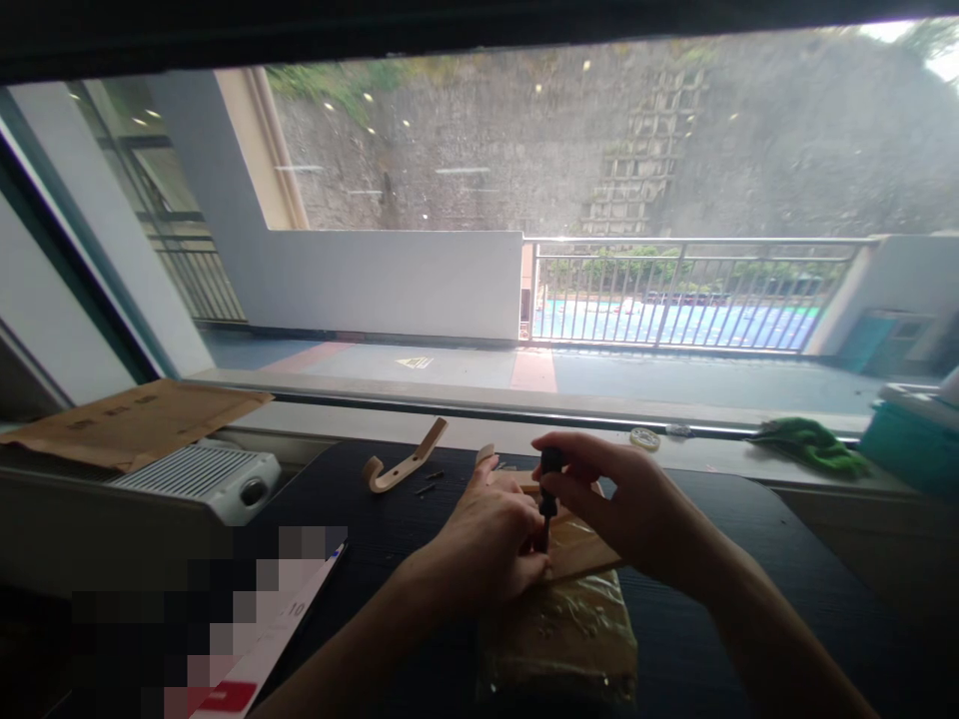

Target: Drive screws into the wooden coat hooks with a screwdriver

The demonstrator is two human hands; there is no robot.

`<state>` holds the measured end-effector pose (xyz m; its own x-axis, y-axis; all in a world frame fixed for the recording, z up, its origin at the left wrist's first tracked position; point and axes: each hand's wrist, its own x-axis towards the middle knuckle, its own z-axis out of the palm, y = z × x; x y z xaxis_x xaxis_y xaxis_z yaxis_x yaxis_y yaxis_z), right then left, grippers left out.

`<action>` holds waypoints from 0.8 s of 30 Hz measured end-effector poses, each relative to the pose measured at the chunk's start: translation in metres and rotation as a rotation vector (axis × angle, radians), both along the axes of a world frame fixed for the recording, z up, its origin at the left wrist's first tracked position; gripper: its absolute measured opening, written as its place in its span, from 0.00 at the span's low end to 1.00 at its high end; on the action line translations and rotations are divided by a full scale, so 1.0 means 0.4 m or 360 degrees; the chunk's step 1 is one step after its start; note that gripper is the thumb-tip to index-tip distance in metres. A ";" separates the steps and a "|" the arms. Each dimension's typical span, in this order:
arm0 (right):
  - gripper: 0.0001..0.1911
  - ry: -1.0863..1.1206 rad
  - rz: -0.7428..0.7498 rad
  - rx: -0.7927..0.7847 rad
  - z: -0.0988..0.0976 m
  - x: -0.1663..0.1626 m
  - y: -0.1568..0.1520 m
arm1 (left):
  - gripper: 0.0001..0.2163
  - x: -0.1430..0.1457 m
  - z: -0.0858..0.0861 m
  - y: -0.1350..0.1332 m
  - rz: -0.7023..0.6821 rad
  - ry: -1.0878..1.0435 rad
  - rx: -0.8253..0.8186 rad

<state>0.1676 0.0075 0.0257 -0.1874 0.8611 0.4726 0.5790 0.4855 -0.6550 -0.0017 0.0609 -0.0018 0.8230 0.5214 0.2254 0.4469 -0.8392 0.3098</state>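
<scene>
My right hand (614, 504) is closed around the black handle of a small screwdriver (549, 479), held upright with its tip down on a wooden piece (580, 554). Beside the tip, my left hand (490, 544) presses on that wooden piece with its fingers curled; I cannot make out whether they hold anything small. The wooden piece lies across a plastic-wrapped cardboard block (561, 634) on the dark table (749, 599). A curved wooden hook (405, 461) lies farther back on the table, with a few small dark screws (429, 483) next to it.
A white heater-like appliance (202, 479) stands at the left with brown cardboard (127, 421) behind it. A printed sheet (262, 639) lies at the front left. On the window sill sit a tape roll (644, 437), a green cloth (813, 442) and a teal box (910, 444).
</scene>
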 end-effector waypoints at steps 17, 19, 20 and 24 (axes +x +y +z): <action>0.15 -0.0011 -0.0037 0.0045 -0.006 0.001 0.007 | 0.08 -0.001 0.002 -0.004 0.0014 0.0016 -0.0031; 0.14 -0.0031 -0.0094 0.0101 -0.009 -0.001 0.016 | 0.08 0.000 0.005 -0.004 0.0018 0.0031 -0.0036; 0.13 -0.0037 -0.0118 0.0125 -0.011 -0.002 0.021 | 0.08 0.001 0.007 -0.005 0.0017 0.0040 -0.0030; 0.14 -0.0036 -0.0106 0.0138 -0.017 -0.006 0.024 | 0.07 0.002 0.008 -0.005 0.0013 0.0044 0.0011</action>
<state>0.1653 0.0170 0.0189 -0.1423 0.8283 0.5420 0.6261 0.4994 -0.5988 -0.0011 0.0588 0.0016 0.8247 0.5266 0.2063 0.4621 -0.8377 0.2912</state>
